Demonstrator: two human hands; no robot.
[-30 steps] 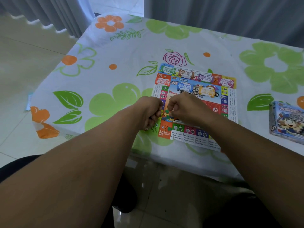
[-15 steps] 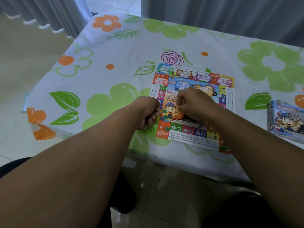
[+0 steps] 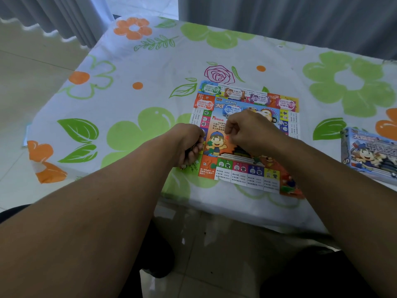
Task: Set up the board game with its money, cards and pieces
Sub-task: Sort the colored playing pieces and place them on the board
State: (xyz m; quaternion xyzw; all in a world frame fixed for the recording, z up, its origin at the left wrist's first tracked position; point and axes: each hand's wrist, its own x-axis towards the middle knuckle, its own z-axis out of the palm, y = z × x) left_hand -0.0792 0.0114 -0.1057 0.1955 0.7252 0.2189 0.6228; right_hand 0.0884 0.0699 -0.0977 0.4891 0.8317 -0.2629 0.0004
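Right, I'm looking down at the game board (image 3: 240,168), flat on the flowered tablecloth (image 3: 150,72) near the table's front edge. My left hand (image 3: 189,143) sits curled in a fist at the board's left edge, closed around something small, though I can't make out what it is. My right hand (image 3: 249,130) hovers over the board's middle, fingers bunched tight, and I can't tell whether anything is pinched there. Along the far edge of the board lie stacks of play money (image 3: 233,94). Off to the right, well apart, rests the game box (image 3: 369,153).
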